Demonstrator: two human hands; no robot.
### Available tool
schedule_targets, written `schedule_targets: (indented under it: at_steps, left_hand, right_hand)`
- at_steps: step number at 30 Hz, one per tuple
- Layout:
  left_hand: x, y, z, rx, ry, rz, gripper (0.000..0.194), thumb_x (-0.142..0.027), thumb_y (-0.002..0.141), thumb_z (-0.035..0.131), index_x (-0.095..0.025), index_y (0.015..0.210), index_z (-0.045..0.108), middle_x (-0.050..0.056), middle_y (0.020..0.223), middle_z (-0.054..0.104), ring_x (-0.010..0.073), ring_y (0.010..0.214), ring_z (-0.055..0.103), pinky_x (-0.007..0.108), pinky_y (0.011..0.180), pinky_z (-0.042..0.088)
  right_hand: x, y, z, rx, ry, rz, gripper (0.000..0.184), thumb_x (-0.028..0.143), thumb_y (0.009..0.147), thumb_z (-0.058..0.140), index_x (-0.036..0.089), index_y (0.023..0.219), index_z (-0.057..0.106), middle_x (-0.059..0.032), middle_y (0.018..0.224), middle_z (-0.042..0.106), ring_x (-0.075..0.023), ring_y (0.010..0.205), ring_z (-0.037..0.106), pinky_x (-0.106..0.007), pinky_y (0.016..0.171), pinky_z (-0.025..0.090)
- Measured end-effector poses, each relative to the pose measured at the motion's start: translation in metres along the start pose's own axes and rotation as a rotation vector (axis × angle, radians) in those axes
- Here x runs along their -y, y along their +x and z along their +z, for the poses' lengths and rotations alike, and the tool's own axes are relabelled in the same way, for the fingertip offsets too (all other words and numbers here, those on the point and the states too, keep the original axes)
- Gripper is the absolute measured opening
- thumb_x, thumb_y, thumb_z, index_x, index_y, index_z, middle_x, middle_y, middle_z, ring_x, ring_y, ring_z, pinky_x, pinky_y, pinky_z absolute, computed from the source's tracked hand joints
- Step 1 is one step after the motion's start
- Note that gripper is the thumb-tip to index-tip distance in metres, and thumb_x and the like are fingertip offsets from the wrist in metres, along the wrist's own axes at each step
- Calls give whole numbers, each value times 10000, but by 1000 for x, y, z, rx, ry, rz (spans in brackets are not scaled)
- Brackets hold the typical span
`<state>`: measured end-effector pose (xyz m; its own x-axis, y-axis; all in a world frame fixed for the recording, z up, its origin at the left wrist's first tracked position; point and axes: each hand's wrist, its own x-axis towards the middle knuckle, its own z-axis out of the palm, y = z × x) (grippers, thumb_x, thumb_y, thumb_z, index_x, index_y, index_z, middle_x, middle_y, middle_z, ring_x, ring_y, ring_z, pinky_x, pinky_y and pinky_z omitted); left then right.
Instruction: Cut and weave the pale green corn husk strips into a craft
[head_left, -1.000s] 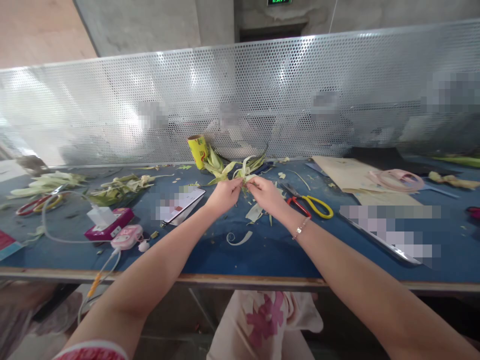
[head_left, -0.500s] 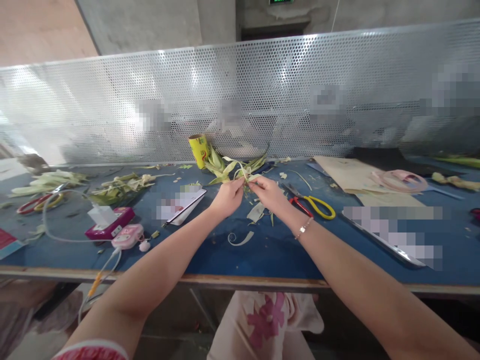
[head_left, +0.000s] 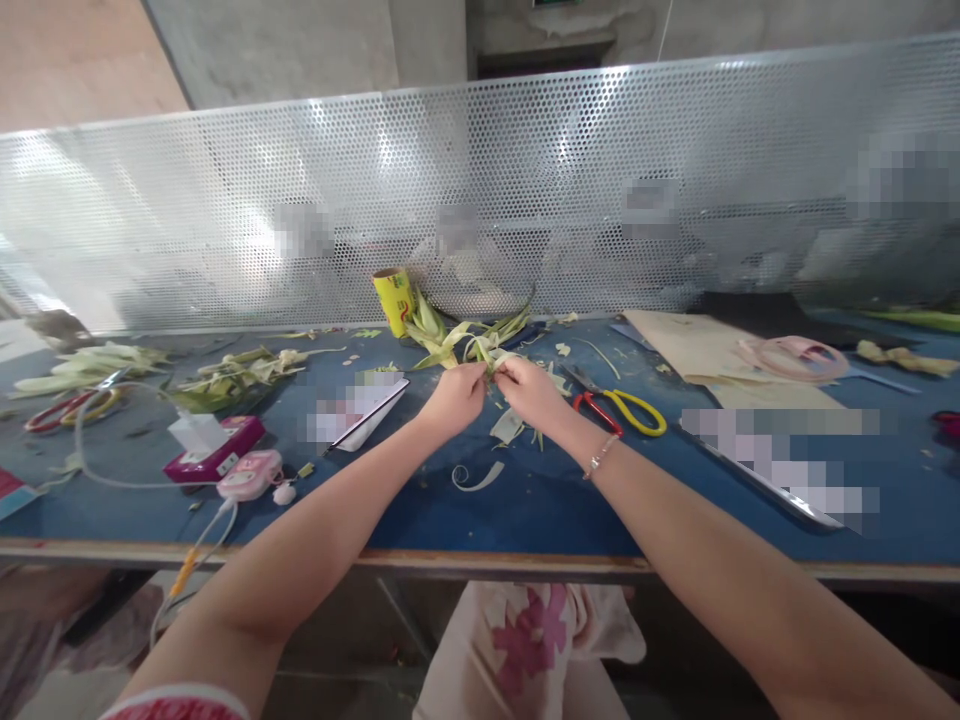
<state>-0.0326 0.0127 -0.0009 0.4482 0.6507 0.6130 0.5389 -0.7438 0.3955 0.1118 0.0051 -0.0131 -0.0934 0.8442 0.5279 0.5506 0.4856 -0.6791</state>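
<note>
My left hand and my right hand meet over the middle of the table, fingertips almost touching. Both are closed in a pinch on a pale corn husk, whose strips fan out above the fingers. The exact spot they grip is hidden by the fingers. Just behind, green corn husks lie against a yellow cardboard roll. Beside my right wrist rest pliers or snips with one red and one yellow handle. A curled husk strip lies in front of my hands.
On the left are a phone, a purple power strip, a pink charger case with cables, scissors and husk piles. To the right lie brown paper, a tape ring and a tablet-like device. A perforated metal screen stands behind.
The upright husk loop above my fingers has dropped and lies flatter. My hands stay pinched together in nearly the same spot, and the view has shifted slightly.
</note>
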Motion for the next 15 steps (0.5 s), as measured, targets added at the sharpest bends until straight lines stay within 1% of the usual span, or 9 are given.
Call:
schedule_targets:
  at_steps: [4,9,12,15]
  left_hand:
    - [-3,0,-3,0,35,-39,276,-41,738,427,-217,551,326,-12,520,404,131,535,409,266,584,310]
    - [-3,2,-5,65,2,-80,261,-45,754,400,-213,557,366,-13,508,439,131,528,432,257,568,296]
    - [-1,3,-5,55,-11,-103,253,-45,740,405,-203,543,383,-28,490,399,117,507,387,252,545,262]
    - [1,4,-4,42,-35,-127,249,-44,719,412,-195,522,386,-42,474,352,107,499,345,250,533,237]
  right_hand:
    - [1,-1,1,21,28,4,135,198,788,459,213,662,504,-5,614,537,-157,581,482,-288,568,328]
    - [0,-1,2,30,47,17,135,198,790,466,204,678,541,-2,612,555,-149,568,481,-279,560,336]
    - [0,-1,2,33,51,0,138,197,788,469,203,674,547,-5,622,564,-149,578,488,-276,563,341]
    - [0,-1,2,37,64,-7,146,203,784,469,208,653,533,6,589,541,-144,556,471,-273,558,342]
